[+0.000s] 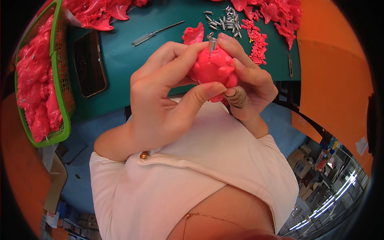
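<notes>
Between my two hands is a glossy pink plastic toy part [213,69], rounded with bumps on its surface. A metal coil spring [212,45] stands upright out of its top. My left hand [166,90] grips the part from the left, thumb pressed low on its front. From the right, my right hand [252,82] closes round it, fingertips near the spring; brown tape wraps its thumb. Just beyond the held part, another pink piece [194,34] lies on the green table [120,60]. The undersides of the fingers are partly hidden.
A green basket [60,80] full of pink parts stands at the left, beside a dark phone [90,64]. Beyond my hands lie a screwdriver [156,34], loose springs [229,20], small pink pieces [258,44] and heaps of pink parts [276,16]. A slim knife [290,64] rests at the right edge.
</notes>
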Demonstrator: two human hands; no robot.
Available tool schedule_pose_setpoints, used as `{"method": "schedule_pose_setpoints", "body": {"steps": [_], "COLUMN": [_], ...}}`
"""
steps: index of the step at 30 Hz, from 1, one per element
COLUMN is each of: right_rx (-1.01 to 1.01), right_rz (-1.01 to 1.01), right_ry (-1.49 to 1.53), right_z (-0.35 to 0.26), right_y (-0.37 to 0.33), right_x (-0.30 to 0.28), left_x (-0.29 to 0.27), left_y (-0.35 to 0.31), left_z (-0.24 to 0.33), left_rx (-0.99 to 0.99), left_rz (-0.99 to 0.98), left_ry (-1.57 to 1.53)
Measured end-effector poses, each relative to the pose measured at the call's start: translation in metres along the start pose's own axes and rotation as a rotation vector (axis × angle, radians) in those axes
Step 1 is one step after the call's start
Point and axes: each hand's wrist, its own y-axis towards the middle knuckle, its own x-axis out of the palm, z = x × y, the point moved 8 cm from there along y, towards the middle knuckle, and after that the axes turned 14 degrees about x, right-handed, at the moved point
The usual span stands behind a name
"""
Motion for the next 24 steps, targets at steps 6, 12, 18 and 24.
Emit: {"method": "schedule_pose_setpoints", "body": {"steps": [6,12,18,24], "right_rx": [0.068,0.023,-0.007,0.069], "right_rz": [-0.005,-0.079,-0.161,-0.027], "right_ry": [0.022,-0.237,-0.355,-0.128], "right_z": [0.011,0.003,0.004,0.018], "right_y": [0.006,0.013,0.013,0.004], "right_x": [-0.007,0.002,0.001,-0.019], "left_x": [-0.004,-0.006,-0.007,-0.008], "left_y": [0.004,0.001,0.000,0.000], "left_z": [-0.014,-0.029,-0.038,-0.052], "left_rx": [-0.100,-0.152,-0.226,-0.330], "left_rz": [0.065,0.133,0.167,0.217], "left_ry": [-0.079,-0.126,-0.193,-0.364]}}
